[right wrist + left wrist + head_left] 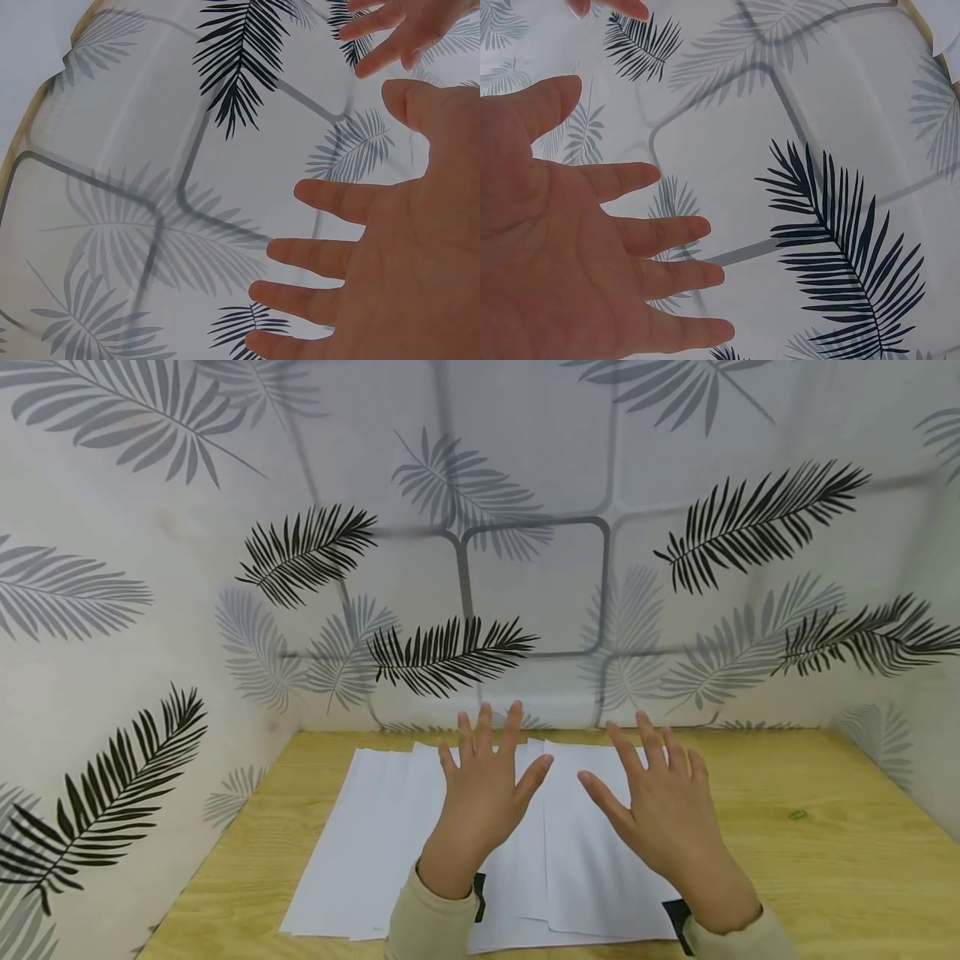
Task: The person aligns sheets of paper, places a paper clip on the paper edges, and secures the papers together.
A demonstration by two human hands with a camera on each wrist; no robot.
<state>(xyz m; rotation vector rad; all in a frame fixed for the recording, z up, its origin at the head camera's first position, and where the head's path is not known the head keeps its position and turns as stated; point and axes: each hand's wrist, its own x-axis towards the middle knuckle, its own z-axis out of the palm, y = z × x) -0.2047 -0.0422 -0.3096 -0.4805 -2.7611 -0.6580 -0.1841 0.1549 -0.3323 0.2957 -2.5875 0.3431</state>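
Observation:
Several overlapping sheets of white paper lie on the wooden table. Over the middle of the sheets the left hand is raised, its fingers spread and holding nothing. To its right, the right hand is held up in the same way above the right part of the paper, with straight fingers and thumb out. In the left wrist view the left palm faces the camera, bare. The right palm shows likewise in the right wrist view. Both hands and forearms hide parts of the sheets.
A small green loop lies on the table to the right of the paper. Behind and beside the table hangs a pale covering printed with grey and black leaves. Dark pieces show at both wrists, by the sleeve cuffs.

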